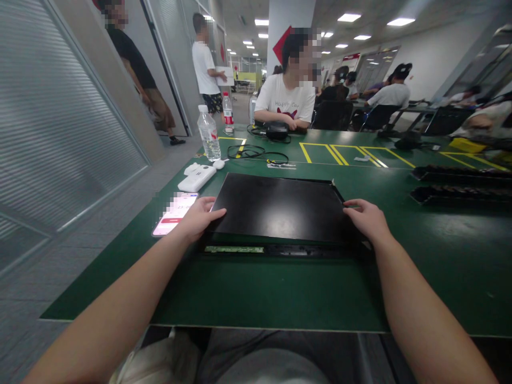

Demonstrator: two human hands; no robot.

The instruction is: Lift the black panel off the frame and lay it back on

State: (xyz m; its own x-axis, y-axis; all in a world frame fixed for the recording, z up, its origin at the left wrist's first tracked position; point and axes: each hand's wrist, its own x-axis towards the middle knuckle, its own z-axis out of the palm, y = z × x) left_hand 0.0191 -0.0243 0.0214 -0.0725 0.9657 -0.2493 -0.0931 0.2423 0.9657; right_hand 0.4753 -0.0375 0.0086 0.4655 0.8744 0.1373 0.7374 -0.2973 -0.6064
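A flat black display panel (276,205) lies over the green table, its dark glossy face upward and reflecting a light. My left hand (200,217) grips its left edge, thumb on top and fingers underneath. At the right edge, my right hand (367,217) pinches the panel between thumb and fingers. Along the near side, a green circuit strip (234,249) shows in a black frame (308,250) that sits under and in front of the panel. Whether the panel touches the frame at its far side, I cannot tell.
Left of the panel lie a lit phone (176,213) and a white device (197,178). Behind them stand a water bottle (208,133) and a red-capped bottle (228,113). Black cables (256,152) cross the green table (272,298). Dark strips (460,194) lie at right; a person (286,98) sits opposite.
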